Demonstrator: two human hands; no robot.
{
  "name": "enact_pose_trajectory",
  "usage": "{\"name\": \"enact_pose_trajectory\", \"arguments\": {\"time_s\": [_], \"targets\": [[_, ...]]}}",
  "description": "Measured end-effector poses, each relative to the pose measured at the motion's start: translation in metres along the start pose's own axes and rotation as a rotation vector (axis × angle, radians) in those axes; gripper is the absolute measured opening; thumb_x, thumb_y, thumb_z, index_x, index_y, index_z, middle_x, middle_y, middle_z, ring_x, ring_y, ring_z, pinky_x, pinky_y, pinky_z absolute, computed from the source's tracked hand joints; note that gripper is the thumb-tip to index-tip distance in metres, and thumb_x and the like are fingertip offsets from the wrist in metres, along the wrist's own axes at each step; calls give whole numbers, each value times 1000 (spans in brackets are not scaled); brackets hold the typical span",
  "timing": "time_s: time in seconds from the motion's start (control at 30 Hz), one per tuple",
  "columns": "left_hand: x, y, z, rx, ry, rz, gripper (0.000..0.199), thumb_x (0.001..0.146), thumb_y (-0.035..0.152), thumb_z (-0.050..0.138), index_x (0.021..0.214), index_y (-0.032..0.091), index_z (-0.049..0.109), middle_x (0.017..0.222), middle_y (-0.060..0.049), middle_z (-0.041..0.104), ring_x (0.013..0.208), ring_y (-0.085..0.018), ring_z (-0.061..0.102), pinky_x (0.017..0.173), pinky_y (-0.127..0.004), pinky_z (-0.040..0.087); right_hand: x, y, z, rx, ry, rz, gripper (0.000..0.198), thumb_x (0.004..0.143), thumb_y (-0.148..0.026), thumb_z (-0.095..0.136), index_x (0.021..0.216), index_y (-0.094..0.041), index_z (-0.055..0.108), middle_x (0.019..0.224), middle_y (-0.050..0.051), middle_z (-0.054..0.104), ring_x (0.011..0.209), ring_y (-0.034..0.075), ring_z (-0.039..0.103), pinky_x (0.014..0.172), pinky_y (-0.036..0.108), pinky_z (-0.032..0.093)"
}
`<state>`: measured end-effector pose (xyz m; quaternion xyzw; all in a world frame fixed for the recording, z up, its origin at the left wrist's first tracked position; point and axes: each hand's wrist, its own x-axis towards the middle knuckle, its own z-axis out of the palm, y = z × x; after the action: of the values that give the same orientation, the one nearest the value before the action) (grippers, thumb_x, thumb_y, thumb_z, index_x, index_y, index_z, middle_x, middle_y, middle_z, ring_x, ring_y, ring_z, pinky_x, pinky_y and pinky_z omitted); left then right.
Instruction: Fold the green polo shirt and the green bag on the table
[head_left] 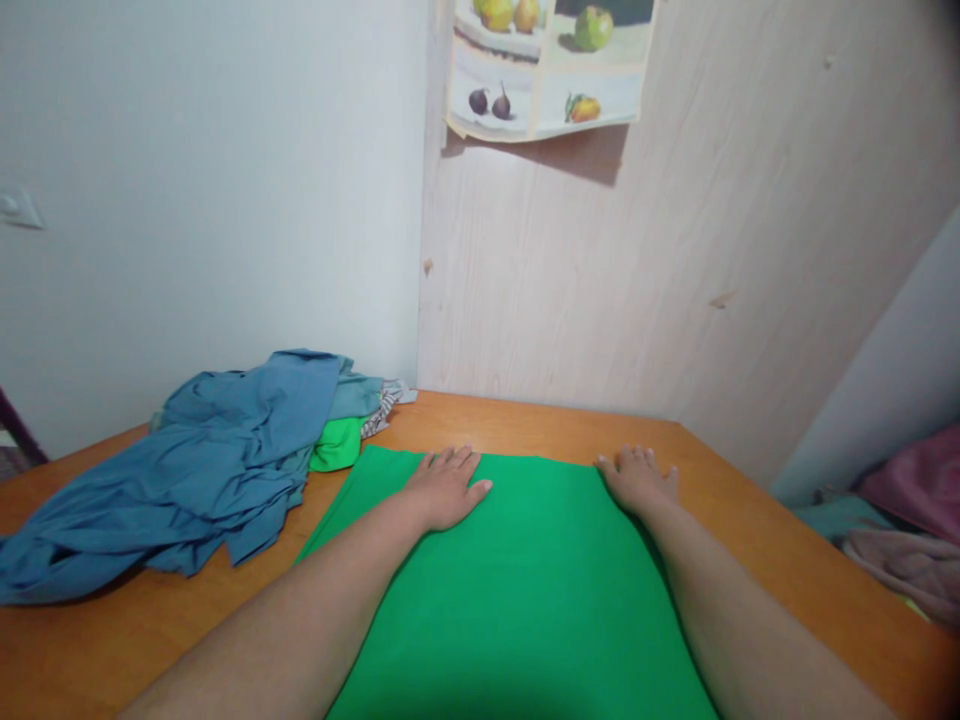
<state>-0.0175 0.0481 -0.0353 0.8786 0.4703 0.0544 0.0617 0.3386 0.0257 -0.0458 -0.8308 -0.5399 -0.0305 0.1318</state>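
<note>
A green cloth (525, 580) lies spread on the orange-brown table (480, 408), its far edge running roughly straight across. My left hand (447, 488) rests flat on it near the far left part, fingers stretched out and thumb apart. At the far right corner, my right hand (637, 478) lies palm down with its fingers spread, partly over the cloth's edge. Neither hand holds anything. The near end of the cloth runs out of view at the bottom, and my forearms cover parts of its sides.
On the left lies a crumpled pile of blue cloth (225, 450), with a bright green piece (336, 446) and a striped piece (384, 408) beside it. Walls stand behind, with a fruit picture sheet (551, 75) hung up. Pink and brown fabrics (911, 570) lie beyond the table's right edge.
</note>
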Motion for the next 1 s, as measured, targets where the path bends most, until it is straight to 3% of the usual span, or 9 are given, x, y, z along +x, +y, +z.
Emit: {"name": "enact_pose_trajectory", "arguments": {"time_s": [0.1, 0.17, 0.3, 0.5, 0.63, 0.87, 1.0], "targets": [[0, 0, 1, -10, 7, 1, 79, 93, 72, 14, 155, 25, 26, 163, -6, 14, 149, -32, 14, 117, -56, 14, -11, -27, -8, 67, 36, -204, 82, 94, -60, 13, 148, -3, 37, 156, 21, 31, 146, 32, 23, 118, 52, 18], [1, 0, 2, -12, 9, -2, 79, 93, 72, 14, 155, 25, 25, 163, -6, 16, 149, -32, 14, 117, -56, 14, -23, -52, -11, 113, -35, -372, 77, 95, -62, 15, 150, -13, 38, 155, 13, 35, 145, 24, 29, 119, 42, 21], [1, 1, 2, -13, 8, -11, 79, 93, 73, 15, 155, 25, 25, 162, -6, 17, 149, -32, 13, 117, -56, 14, -48, -90, -4, 150, -167, -611, 86, 92, -71, 17, 152, -12, 34, 159, 11, 27, 148, 24, 21, 120, 39, 18], [0, 3, 1, -19, 0, -13, 80, 92, 74, 14, 155, 25, 26, 162, -7, 18, 149, -32, 15, 116, -56, 14, -53, -94, 7, 79, -267, -590, 95, 89, -77, 17, 154, -9, 26, 160, 15, 20, 149, 28, 15, 121, 44, 14], [0, 1, 1, -21, 18, -34, 85, 90, 77, 13, 155, 23, 26, 162, -9, 17, 149, -31, 14, 116, -57, 14, -50, -91, 8, 70, -265, -585, 94, 89, -77, 16, 155, -10, 26, 160, 14, 21, 149, 27, 16, 121, 44, 15], [0, -8, 0, -26, 34, -183, 112, 75, 92, 18, 155, 13, 23, 161, -18, 18, 149, -37, 9, 115, -60, 10, -51, -89, 12, 58, -245, -592, 92, 90, -76, 16, 155, -12, 27, 160, 13, 23, 149, 27, 16, 120, 46, 17], [0, -9, 1, -12, 54, -225, 113, 75, 92, 19, 154, 11, 24, 160, -20, 18, 148, -39, 8, 115, -62, 7, -49, -87, 15, 59, -238, -593, 91, 90, -76, 17, 155, -12, 28, 160, 13, 24, 149, 27, 17, 120, 46, 17]]}}
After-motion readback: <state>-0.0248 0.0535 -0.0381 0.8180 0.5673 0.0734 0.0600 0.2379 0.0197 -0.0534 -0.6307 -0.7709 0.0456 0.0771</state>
